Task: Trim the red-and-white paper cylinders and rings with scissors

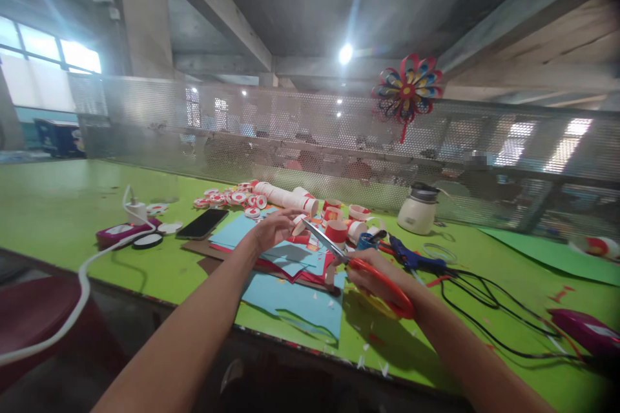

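My right hand point(375, 277) grips red-handled scissors point(339, 251), blades pointing up and left toward my left hand. My left hand point(274, 229) pinches a small white-and-red paper piece point(300, 226) at the blade tips. Both hands hover over a pile of blue and red paper sheets point(290, 271) on the green table point(58, 213). Beyond the hands stand several red-and-white paper rolls point(336, 229) and a row of small red-and-white discs point(232, 198).
A black phone point(202, 224), a white charger with cable point(135, 210) and a pink device point(119, 232) lie at left. A blue glue gun point(411, 258), black cables point(484, 310) and a white pot point(419, 210) sit at right. A mesh screen point(290, 135) carries a paper flower point(407, 90).
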{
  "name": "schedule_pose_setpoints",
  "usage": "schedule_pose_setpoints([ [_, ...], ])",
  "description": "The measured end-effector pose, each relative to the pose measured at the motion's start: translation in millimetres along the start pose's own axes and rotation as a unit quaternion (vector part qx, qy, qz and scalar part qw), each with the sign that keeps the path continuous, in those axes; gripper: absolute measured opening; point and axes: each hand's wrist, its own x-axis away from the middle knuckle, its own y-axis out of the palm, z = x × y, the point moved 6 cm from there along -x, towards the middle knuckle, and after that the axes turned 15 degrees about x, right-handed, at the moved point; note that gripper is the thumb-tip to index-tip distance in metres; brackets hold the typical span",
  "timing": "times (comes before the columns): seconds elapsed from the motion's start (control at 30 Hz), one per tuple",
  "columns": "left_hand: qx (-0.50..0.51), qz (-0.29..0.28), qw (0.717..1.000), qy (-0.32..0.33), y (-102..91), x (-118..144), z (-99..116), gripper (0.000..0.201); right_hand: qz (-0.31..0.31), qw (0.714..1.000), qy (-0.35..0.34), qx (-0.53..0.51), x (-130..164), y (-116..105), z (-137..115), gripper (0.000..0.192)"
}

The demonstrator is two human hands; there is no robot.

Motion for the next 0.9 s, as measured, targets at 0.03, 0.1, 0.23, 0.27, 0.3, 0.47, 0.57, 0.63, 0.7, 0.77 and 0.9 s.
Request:
schedule_pose_setpoints([
  [0.03,-0.001,0.001,1.000,-0.001,0.5,0.4,0.2,0.042,0.004,1.000,-0.008,0.009,0.1,0.0,0.4,0.022],
  [0.1,-0.005,0.009,1.000,-0.004,1.1,1.4,1.2,0.042,0.010,0.999,-0.018,0.025,0.2,0.1,0.9,0.019],
  [0.23,-0.022,0.039,0.999,-0.014,0.4,3.9,4.3,0.041,0.014,0.999,-0.027,0.029,0.7,-0.3,-0.8,0.018],
  [0.27,-0.025,0.041,0.999,-0.016,0.3,4.2,5.0,0.040,0.014,0.999,-0.027,0.026,0.7,-0.5,-1.0,0.017],
  [0.3,-0.026,0.040,0.999,-0.017,0.4,4.5,5.5,0.040,0.014,0.999,-0.027,0.023,0.5,-0.6,-0.7,0.017],
  [0.47,-0.025,0.020,0.999,-0.008,-0.2,3.7,5.9,0.038,0.020,1.000,-0.023,0.005,-1.0,-2.6,6.0,0.023],
  [0.57,-0.020,0.028,0.999,-0.002,-2.5,2.8,4.6,0.035,0.004,1.000,-0.026,0.010,0.0,-2.0,5.9,0.023],
  [0.63,-0.011,0.036,0.999,0.004,-2.9,2.4,4.7,0.034,-0.004,0.999,-0.036,0.004,1.9,-2.4,0.9,0.018],
  [0.7,0.004,0.029,1.000,0.008,-0.3,2.3,5.3,0.036,-0.003,0.999,-0.035,-0.015,3.8,-3.8,-4.5,0.018],
  [0.77,0.015,0.018,1.000,0.006,4.2,2.4,5.5,0.041,-0.002,0.999,-0.028,-0.024,4.7,-4.7,-8.7,0.024],
  [0.9,0.003,0.020,1.000,0.007,10.1,1.6,4.4,0.043,0.024,0.999,-0.020,0.021,2.2,-5.2,-10.9,0.034],
])
